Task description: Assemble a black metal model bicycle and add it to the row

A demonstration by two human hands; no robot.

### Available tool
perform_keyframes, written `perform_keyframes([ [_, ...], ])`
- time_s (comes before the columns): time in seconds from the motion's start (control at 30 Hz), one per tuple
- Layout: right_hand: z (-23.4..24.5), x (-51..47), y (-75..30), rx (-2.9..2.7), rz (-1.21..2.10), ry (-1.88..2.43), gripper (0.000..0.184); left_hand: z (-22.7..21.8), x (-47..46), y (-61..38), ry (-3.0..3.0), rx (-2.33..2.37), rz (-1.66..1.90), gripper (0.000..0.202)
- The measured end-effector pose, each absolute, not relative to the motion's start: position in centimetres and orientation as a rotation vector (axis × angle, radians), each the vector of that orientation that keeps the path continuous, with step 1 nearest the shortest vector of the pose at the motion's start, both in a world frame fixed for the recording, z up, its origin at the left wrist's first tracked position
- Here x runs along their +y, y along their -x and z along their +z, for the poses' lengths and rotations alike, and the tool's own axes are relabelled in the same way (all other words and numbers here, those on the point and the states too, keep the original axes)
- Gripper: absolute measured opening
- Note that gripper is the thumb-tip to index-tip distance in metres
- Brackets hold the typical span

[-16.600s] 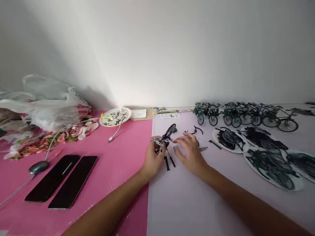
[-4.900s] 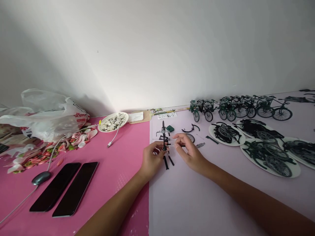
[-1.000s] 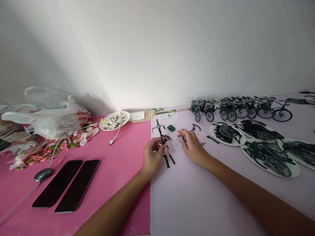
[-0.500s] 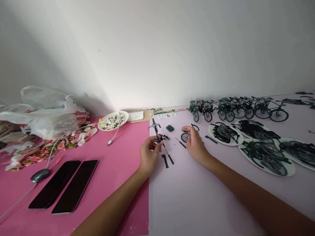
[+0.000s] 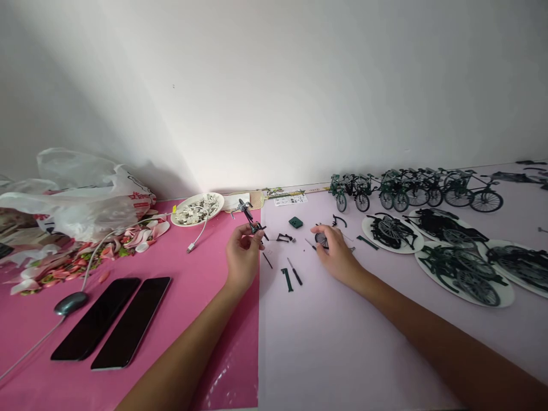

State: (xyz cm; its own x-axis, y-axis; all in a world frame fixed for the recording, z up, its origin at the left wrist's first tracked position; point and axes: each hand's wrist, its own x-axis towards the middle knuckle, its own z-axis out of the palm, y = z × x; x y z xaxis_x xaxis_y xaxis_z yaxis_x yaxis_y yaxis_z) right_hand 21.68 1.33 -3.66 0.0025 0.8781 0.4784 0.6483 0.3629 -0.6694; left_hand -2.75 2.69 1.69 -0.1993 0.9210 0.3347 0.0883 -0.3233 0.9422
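My left hand (image 5: 243,260) pinches a partly built toy bicycle (image 5: 245,210), its handlebar upward, above the seam between the pink and pale surfaces. Fingers cover part of its frame. Further right, my right hand (image 5: 337,251) closes around a small spoked wheel (image 5: 320,239), which is partly hidden by the fingers. A dark curved piece (image 5: 340,221) lies just beyond that hand. Between the hands are a black forked part (image 5: 283,237), a small screwdriver (image 5: 295,273) and a green L-shaped piece (image 5: 287,281).
Assembled toy bicycles (image 5: 402,191) stand along the wall at right. Plates of bicycle parts (image 5: 509,294) sit before them. A green block (image 5: 295,222) lies in the middle. At left are two phones (image 5: 131,322), a plastic bag (image 5: 85,200), petals and a plate (image 5: 176,208) of white pieces.
My left hand has moved left with the toy bicycle, which now tilts more, leaving the black forked part uncovered on the table. My right hand has shifted slightly left and closed around the wheel.
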Motion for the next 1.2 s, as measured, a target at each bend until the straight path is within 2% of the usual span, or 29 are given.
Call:
perform_keyframes([
  [0.13, -3.5, 1.0, -21.4, -1.78, 0.358, 1.372, 0.027, 1.9, 3.4, 3.5, -1.379, 1.241, 1.618, 0.035],
  [0.37, -3.1, 0.8, -21.3, -1.816, 0.339, 1.353, 0.04, 2.5, 3.8, 4.3, -1.384, 1.277, 1.649, 0.033],
  [0.57, -2.5, 0.2, -20.9, -2.016, 0.282, 1.327, 0.028, 1.8, 3.8, 4.1, -1.399, 1.265, 1.62, 0.033],
  [0.77, -2.1, -0.3, -20.6, -2.188, 0.366, 1.341, 0.037, 1.0, 3.8, 3.6, -1.401, 1.262, 1.57, 0.032],
  [1.2, -2.0, 0.0, -21.0, -2.146, 0.296, 1.274, 0.03, 1.1, 3.7, 3.7, -1.429, 1.264, 1.559, 0.031],
])
